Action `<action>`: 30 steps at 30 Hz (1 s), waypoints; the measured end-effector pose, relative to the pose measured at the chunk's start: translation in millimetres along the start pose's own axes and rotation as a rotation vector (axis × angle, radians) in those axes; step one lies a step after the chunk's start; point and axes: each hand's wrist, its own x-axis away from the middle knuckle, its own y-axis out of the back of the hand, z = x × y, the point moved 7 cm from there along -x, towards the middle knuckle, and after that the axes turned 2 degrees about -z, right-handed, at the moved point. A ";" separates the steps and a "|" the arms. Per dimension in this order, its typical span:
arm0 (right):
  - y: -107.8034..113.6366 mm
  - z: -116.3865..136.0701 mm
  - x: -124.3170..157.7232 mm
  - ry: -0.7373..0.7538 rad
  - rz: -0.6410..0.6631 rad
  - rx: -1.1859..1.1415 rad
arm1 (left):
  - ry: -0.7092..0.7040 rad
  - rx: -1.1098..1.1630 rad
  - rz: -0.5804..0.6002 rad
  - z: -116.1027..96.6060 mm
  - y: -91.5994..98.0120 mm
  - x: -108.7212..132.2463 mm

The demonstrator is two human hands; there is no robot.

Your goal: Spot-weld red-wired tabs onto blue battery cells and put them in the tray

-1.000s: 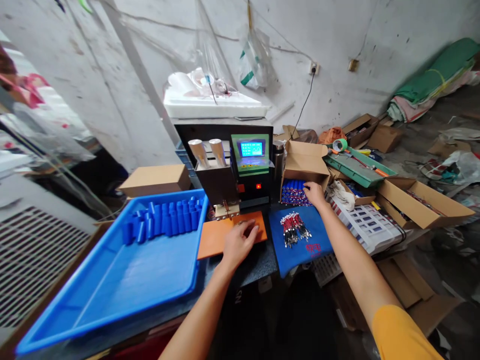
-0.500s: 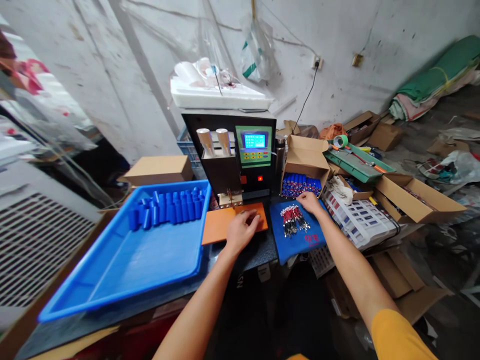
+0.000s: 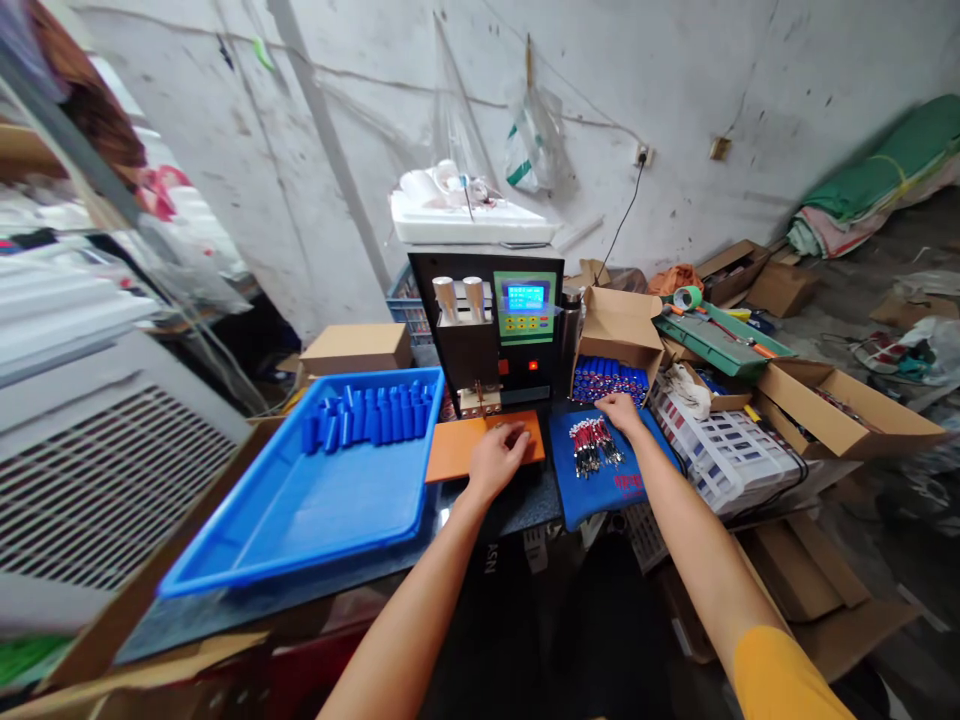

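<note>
My left hand (image 3: 498, 458) rests over the orange board (image 3: 450, 452) in front of a black machine with a lit screen (image 3: 526, 296). Its fingers are bent but apart, and I see nothing in them. My right hand (image 3: 622, 410) is closed in a pinch at the front of a cardboard box (image 3: 621, 318) packed with blue cylindrical cells (image 3: 606, 374). What the fingertips hold, if anything, is hidden. Just left of that hand, a pile of short red and black wires (image 3: 595, 445) lies on a blue cloth (image 3: 592, 502).
On the left stands a blue tray (image 3: 337, 510) with several blue cylinders (image 3: 367, 415) along its back. A closed carton (image 3: 357, 347) sits behind it. To the right are a white plastic basket (image 3: 724, 455), a green tool tray (image 3: 720, 340) and an open carton (image 3: 847, 410).
The view has shifted, so the whole scene sits further right. Both hands keep nearly the same places, left over the orange board, right by the box of cells.
</note>
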 end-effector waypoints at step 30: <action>-70.7 147.7 148.8 -0.025 0.291 -1.104 | 0.174 0.771 -0.066 -52.2 31.0 64.0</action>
